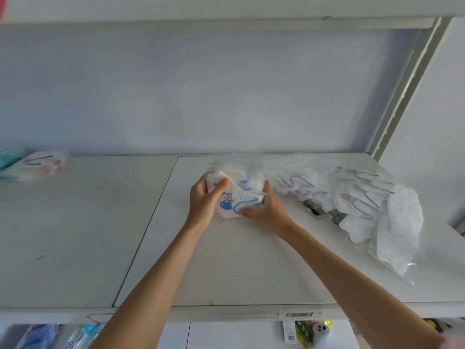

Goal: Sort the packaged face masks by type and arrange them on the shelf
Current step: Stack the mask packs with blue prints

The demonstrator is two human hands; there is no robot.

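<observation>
You grasp the blue-printed mask packs [235,197] with left hand [205,202] and right hand [264,210], squaring them apart from the purple-printed pile [352,192] at right.

We see a barcode label [299,315] on the front edge below, a green and yellow packet [305,333] hanging under it, and a pale wall [201,91] behind.
</observation>
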